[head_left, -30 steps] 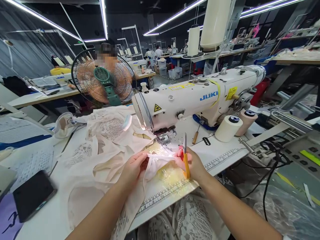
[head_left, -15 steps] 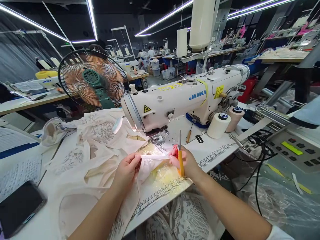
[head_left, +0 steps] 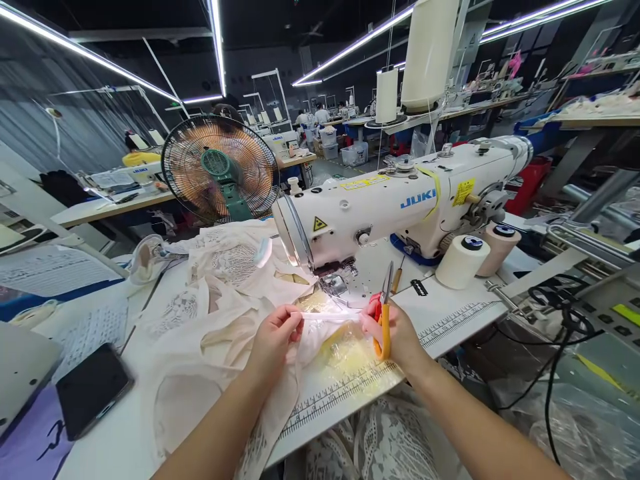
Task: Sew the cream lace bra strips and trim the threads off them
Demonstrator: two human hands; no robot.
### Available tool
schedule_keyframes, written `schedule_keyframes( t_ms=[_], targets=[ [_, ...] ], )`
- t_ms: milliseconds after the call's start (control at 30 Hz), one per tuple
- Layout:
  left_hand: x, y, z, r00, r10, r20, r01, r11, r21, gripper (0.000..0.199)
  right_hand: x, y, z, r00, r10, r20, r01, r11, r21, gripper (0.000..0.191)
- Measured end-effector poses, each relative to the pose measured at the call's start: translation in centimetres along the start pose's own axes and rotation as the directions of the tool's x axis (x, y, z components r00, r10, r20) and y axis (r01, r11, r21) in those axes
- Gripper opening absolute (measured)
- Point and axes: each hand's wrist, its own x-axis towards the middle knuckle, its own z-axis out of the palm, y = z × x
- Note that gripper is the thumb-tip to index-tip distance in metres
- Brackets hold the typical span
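Observation:
My left hand is closed, thumb and finger pinching one end of a pale fabric band. The band runs taut across to my right hand, whose fingertips hold the other end. That same hand also grips scissors with orange and red on the handles, blades pointing up. Both hands are just in front of the sewing machine's presser foot area. Pale lace bra pieces are heaped to the left, and part of the cloth hangs down below my left hand.
A white sewing machine stands behind my hands. Two thread cones, a razor blade and a wooden-handled tool lie to the right. A phone rests at left. A fan stands behind. Printed ruler marks line the table's front edge.
The view has swung left, so everything sits further right in the picture. The scissors have tilted to the right, and both hands still hold the band stretched between them.

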Motion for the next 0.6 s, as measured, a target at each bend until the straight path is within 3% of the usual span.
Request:
schedule_keyframes(
  t_ms=[333, 600],
  targets=[
    [-0.04, 0.31, 0.14, 1.0, -0.002, -0.004, 0.002, 1.0, 0.002, 0.024, -0.04, -0.21, -0.1, 1.0, -0.003, 0.005, 0.003, 1.0, -0.011, 0.023],
    [0.22, 0.29, 0.2, 0.999, -0.034, -0.01, 0.034, 0.999, -0.011, 0.024, 0.12, -0.58, 0.14, 0.994, 0.105, -0.028, -0.099, 0.981, 0.17, 0.024]
  ],
)
